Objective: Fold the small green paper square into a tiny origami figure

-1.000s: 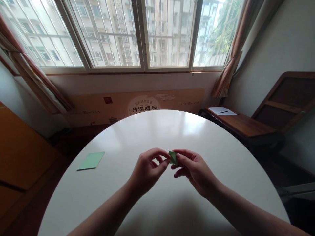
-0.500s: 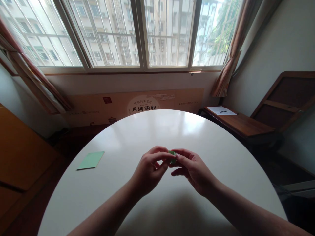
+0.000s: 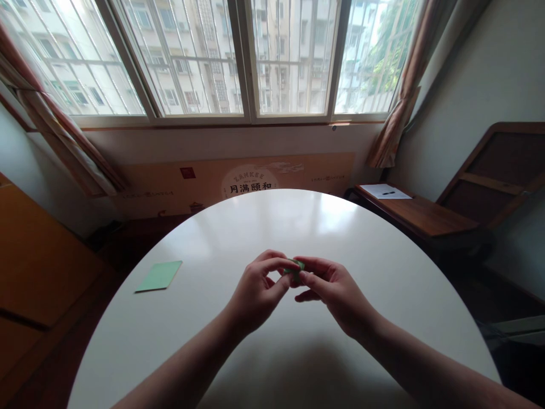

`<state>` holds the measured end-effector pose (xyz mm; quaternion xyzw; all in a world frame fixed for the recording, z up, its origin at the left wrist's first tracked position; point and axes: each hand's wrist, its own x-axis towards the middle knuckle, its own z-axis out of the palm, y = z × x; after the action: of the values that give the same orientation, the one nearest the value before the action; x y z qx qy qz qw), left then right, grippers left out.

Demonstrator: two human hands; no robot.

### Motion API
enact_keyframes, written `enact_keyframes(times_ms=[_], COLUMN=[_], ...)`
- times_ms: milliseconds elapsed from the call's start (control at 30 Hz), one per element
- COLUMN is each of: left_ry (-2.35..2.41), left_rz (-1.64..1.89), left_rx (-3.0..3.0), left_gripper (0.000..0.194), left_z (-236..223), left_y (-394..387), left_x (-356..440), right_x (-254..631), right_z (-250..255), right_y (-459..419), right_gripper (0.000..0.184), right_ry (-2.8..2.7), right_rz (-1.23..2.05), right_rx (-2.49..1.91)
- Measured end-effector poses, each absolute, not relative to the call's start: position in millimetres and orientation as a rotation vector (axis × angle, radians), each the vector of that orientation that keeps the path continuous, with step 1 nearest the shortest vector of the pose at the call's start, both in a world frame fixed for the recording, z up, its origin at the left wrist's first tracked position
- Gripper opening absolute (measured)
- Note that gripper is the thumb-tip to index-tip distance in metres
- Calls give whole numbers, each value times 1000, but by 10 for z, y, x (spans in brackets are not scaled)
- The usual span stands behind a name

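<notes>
Between my two hands, above the middle of the white table, is a small folded piece of green paper. My left hand pinches its left side with thumb and fingers. On the other side my right hand grips it between thumb and index finger, the lower fingers curled loosely beneath. Fingers cover much of the paper, so its exact shape is hidden. A flat stack of light green square paper lies on the left part of the table.
The round white table has a curved far edge. Beyond it are a printed cardboard panel and a barred window. At right, a wooden bench carries a white sheet with a dark pen-like item. An orange-brown cabinet stands at left.
The green paper has turned a little between my fingers, and my right thumb has shifted lower on it. Both hands keep hold. The view has moved slightly.
</notes>
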<state>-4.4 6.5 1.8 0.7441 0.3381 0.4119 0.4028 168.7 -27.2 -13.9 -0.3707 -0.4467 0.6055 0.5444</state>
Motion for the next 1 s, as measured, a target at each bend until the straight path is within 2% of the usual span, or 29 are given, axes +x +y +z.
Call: enact_keyframes(times_ms=[333,1000], left_ry=[922,909], left_rz=[1079,1086], left_rx=[2033,1990], left_gripper=[7,8], left_z=[25,-40], left_y=[68,105], left_x=[-66,-76], right_x=[1678,1681], right_z=[-138,-177], right_y=[-284,-251], right_gripper=[35,34], right_ry=[-1099,-1152], right_rz=[1429,1367], right_rx=[-889,-903])
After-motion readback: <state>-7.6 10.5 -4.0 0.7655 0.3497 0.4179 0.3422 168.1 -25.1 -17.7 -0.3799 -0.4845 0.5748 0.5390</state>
